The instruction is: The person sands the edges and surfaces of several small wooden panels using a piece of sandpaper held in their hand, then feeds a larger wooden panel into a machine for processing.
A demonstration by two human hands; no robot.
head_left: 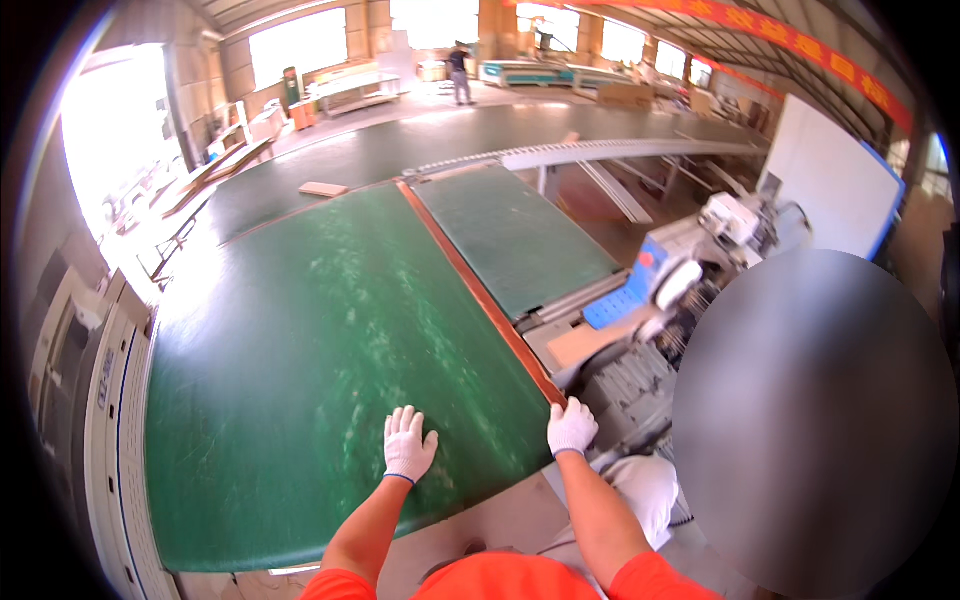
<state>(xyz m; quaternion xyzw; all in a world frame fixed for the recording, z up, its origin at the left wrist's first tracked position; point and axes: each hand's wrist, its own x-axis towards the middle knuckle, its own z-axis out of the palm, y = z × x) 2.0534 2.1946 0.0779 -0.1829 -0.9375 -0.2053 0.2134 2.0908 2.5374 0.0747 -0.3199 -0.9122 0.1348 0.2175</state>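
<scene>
My left hand (408, 443), in a white knit glove, lies flat on the wide green conveyor belt (300, 350) near its front edge, fingers spread and holding nothing. Along the belt's right edge runs a long reddish-brown strip (470, 275). At its near end my right hand (573, 428), gloved the same way, has its fingers curled over the strip. The glove hides that end, so the exact grip is only partly visible.
Right of the strip stands a machine with a blue guard (625, 295) and a pale board (590, 340) beside it. A blurred dark round shape (815, 420) covers the lower right. A small board (323, 189) lies at the far side; a person (460, 75) stands in the background.
</scene>
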